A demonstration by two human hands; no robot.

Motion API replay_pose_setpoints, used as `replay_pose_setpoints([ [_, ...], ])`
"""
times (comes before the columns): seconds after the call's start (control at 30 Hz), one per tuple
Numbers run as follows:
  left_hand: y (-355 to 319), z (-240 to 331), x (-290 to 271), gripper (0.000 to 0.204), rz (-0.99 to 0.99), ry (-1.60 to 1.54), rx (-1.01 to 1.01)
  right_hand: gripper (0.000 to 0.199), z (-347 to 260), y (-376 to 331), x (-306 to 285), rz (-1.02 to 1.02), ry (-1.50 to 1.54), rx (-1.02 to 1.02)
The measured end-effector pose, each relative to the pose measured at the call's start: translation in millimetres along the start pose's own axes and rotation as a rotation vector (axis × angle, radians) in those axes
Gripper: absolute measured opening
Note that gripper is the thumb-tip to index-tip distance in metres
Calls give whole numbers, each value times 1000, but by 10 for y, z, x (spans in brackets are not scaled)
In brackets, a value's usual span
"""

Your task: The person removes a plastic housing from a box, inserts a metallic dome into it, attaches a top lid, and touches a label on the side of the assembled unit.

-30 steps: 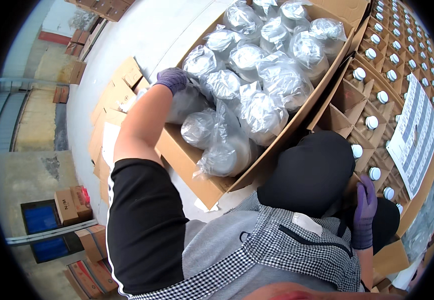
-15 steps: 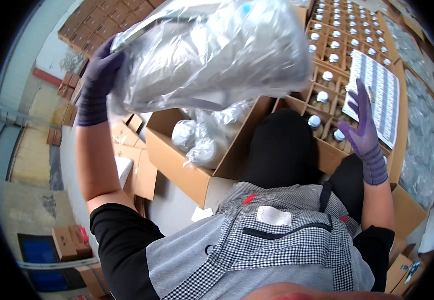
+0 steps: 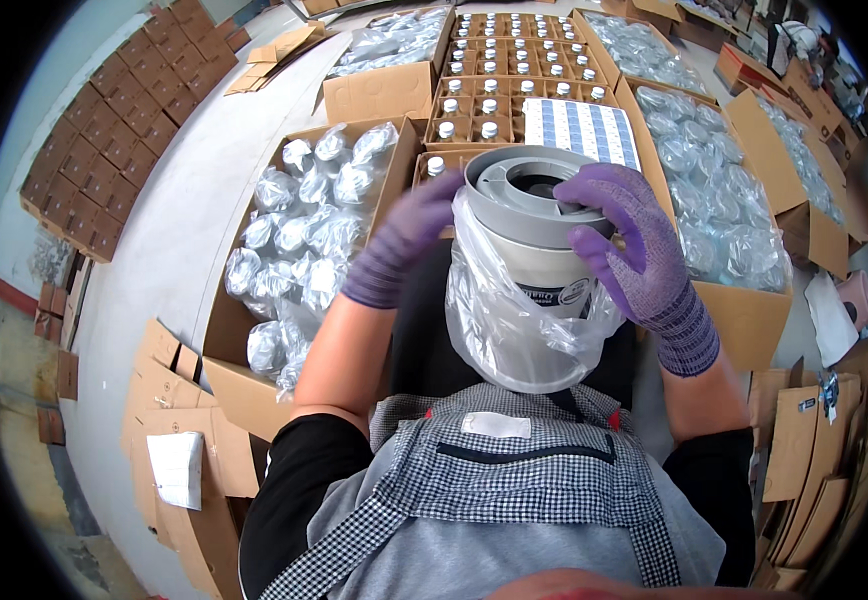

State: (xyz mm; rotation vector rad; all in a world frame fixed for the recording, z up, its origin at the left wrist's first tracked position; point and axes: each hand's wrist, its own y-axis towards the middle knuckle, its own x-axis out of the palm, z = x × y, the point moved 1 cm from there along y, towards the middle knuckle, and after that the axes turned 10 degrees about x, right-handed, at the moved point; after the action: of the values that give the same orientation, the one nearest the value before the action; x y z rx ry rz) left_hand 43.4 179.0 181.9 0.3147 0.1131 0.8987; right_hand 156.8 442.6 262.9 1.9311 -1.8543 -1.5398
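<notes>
A white cylinder with a broad grey ringed top stands upright over my lap. Around the ring's middle is a dark round opening. A clear plastic bag hangs loosely about the cylinder's body, below the grey top. My right hand, in a purple glove, is curled over the right side of the rim, fingers on top and thumb at the outer edge. On the other side, my left hand, gloved alike, reaches to the rim's left edge. Its fingers are smeared by motion, so their contact is unclear.
An open carton of plastic-wrapped items stands to the left. Ahead are divided boxes of silver-capped bottles, with a printed sheet on top. More wrapped items fill a carton at right. Flattened cardboard lies at lower left.
The bagged object has come down from my raised left hand to upright over my lap. The bag now sits below its grey top. My right hand has moved in onto the rim.
</notes>
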Motion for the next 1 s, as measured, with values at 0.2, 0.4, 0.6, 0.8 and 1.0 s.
replay_pose_setpoints([
  [0.2,-210,423,511,87,140,128,371,111,167,-221,536,203,497,373],
  [0.4,299,628,32,69,-161,473,610,103,554,-1141,873,-325,1328,942],
  [0.6,479,-400,-25,61,-107,83,429,75,220,-1643,683,-462,1006,940],
  [0.8,318,-840,-131,61,130,-159,148,57,339,-288,153,-96,-25,216],
  [1.0,385,-76,251,52,-36,837,466,83,1362,337,658,-292,411,-32],
])
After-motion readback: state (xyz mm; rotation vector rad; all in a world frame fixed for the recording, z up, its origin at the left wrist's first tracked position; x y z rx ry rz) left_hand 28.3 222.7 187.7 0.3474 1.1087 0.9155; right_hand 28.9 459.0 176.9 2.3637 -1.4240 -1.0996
